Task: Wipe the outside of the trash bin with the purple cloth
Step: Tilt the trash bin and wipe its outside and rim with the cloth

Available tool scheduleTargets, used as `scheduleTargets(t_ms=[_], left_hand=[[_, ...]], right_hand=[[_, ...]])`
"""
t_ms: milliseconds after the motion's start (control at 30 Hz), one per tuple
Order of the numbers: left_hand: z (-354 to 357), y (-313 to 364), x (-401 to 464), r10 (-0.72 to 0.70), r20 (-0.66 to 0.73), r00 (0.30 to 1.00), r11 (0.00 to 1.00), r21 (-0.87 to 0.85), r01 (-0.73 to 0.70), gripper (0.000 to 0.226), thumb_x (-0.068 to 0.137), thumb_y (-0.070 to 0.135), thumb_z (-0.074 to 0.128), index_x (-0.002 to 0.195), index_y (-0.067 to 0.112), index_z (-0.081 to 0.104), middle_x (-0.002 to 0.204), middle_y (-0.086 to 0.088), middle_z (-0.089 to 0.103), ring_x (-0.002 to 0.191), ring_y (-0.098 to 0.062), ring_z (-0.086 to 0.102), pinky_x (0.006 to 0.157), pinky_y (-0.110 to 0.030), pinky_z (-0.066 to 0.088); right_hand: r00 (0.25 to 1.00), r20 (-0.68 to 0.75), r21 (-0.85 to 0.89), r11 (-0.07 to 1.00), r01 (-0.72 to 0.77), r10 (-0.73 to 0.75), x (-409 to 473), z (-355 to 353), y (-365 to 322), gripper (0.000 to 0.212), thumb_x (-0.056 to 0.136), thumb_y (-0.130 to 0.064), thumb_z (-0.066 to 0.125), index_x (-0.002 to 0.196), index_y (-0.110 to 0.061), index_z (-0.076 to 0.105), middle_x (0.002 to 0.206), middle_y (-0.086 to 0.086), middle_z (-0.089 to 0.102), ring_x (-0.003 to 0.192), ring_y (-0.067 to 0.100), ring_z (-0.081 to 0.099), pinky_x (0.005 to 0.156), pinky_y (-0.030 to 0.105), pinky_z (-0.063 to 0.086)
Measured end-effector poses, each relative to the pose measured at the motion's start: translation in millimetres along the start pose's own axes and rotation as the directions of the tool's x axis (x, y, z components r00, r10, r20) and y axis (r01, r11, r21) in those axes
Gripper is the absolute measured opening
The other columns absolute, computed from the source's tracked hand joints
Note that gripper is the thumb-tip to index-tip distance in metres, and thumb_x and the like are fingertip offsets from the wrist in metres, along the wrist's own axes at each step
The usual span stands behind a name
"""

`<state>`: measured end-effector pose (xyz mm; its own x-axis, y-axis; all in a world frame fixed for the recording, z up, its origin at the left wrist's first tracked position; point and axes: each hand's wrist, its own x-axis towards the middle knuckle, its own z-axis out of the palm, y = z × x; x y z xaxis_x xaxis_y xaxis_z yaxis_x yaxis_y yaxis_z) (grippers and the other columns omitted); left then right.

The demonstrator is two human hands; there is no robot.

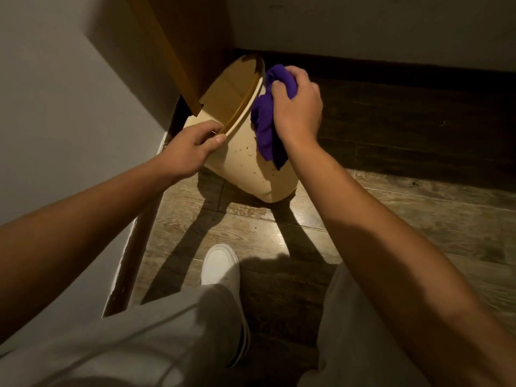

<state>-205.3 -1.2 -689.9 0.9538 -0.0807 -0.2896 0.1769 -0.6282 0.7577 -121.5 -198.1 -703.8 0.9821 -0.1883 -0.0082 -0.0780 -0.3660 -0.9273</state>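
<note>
Left hand [192,148] grips the tilted trash bin's [245,160] rim; right hand [297,107] clutches, apparently presses, purple cloth [265,127].

— Any lettering, brand or number legible on the trash bin [245,163]?
— None; its pale wall shows only dark specks.
— On the purple cloth [268,127] beside the bin, or the white shoe [220,265] below it?
— Nothing readable on either.

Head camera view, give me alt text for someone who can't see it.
A person's right hand presses a bunched purple cloth against the outside of a tilted beige trash bin, while the left hand grips its rim, above a wood floor.
</note>
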Motion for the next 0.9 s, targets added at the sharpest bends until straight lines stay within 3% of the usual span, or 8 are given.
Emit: scheduleTargets(t_ms=[167, 300, 433, 600, 700, 800, 900], left_hand=[[6.3, -2.5, -0.3, -0.036, -0.019, 0.999, 0.993, -0.114, 0.033, 0.034, 0.105, 0.034, 0.051, 0.139, 0.036, 0.050, 0.121, 0.022, 0.056, 0.111, 0.001, 0.052, 0.082, -0.022, 0.042], [9.8, 1.7, 11.2, -0.001, -0.047, 0.999, 0.998, -0.064, -0.002, 0.039, 0.105, 0.026, 0.052, 0.144, 0.028, 0.049, 0.122, 0.016, 0.057, 0.108, 0.005, 0.052, 0.079, -0.018, 0.043], [-0.1, -9.8, 13.1, 0.000, -0.015, 1.000, 0.999, -0.037, 0.000, 0.040, 0.104, 0.026, 0.054, 0.144, 0.028, 0.049, 0.130, 0.009, 0.056, 0.112, -0.001, 0.054, 0.080, -0.018, 0.045], [-6.9, -26.2, 5.9, 0.013, -0.026, 1.000, 0.997, -0.074, -0.015, 0.043, 0.102, 0.023, 0.057, 0.144, 0.029, 0.049, 0.123, 0.023, 0.057, 0.108, 0.014, 0.056, 0.074, -0.007, 0.050], [-7.6, -30.9, 6.4, 0.014, -0.029, 0.999, 0.996, -0.083, -0.017, 0.043, 0.102, 0.025, 0.058, 0.144, 0.031, 0.049, 0.123, 0.026, 0.057, 0.110, 0.015, 0.055, 0.077, -0.007, 0.049], [-6.6, -32.1, 6.7, 0.021, -0.038, 0.999, 0.997, -0.074, -0.024, 0.043, 0.102, 0.026, 0.057, 0.145, 0.030, 0.049, 0.124, 0.026, 0.056, 0.113, 0.012, 0.055, 0.083, -0.012, 0.048], [-4.9, -31.5, 7.0, 0.023, -0.032, 0.999, 0.998, -0.063, -0.025, 0.044, 0.102, 0.027, 0.057, 0.146, 0.030, 0.048, 0.124, 0.026, 0.055, 0.111, 0.016, 0.054, 0.079, -0.008, 0.048]], right_hand=[[0.996, 0.077, -0.104, 0.993, 0.062, -0.054, 8.4, 18.6, 1.5, 0.042, 0.103, -0.038, 0.055, 0.144, -0.029, 0.053, 0.139, 0.001, 0.053, 0.116, 0.015, 0.057, 0.097, 0.033, 0.054], [0.994, 0.056, -0.165, 0.981, 0.105, -0.097, 12.9, 31.6, 1.2, 0.042, 0.102, -0.040, 0.054, 0.143, -0.030, 0.055, 0.140, 0.003, 0.054, 0.119, 0.018, 0.056, 0.097, 0.036, 0.054], [0.993, 0.074, -0.282, 0.953, 0.114, -0.097, 16.8, 42.1, 9.0, 0.042, 0.103, -0.044, 0.044, 0.142, -0.032, 0.054, 0.139, 0.003, 0.059, 0.124, 0.024, 0.054, 0.101, 0.047, 0.051], [0.986, 0.107, -0.383, 0.910, 0.159, -0.127, 6.9, 38.7, 52.3, 0.043, 0.104, -0.044, 0.037, 0.141, -0.030, 0.055, 0.130, 0.003, 0.063, 0.116, 0.023, 0.057, 0.093, 0.046, 0.054], [0.995, 0.022, -0.435, 0.895, 0.097, -0.097, 4.7, 34.8, 77.7, 0.045, 0.101, -0.044, 0.036, 0.135, -0.029, 0.060, 0.129, 0.005, 0.064, 0.117, 0.025, 0.056, 0.091, 0.044, 0.052], [0.999, -0.037, -0.434, 0.900, -0.037, 0.024, 0.1, 23.7, 103.6, 0.044, 0.100, -0.043, 0.036, 0.134, -0.029, 0.061, 0.133, 0.006, 0.061, 0.121, 0.027, 0.053, 0.094, 0.044, 0.050], [0.985, -0.078, -0.428, 0.887, -0.174, 0.155, -3.5, 9.2, 128.6, 0.042, 0.103, -0.042, 0.037, 0.137, -0.031, 0.059, 0.134, 0.007, 0.061, 0.119, 0.027, 0.052, 0.088, 0.039, 0.047]])
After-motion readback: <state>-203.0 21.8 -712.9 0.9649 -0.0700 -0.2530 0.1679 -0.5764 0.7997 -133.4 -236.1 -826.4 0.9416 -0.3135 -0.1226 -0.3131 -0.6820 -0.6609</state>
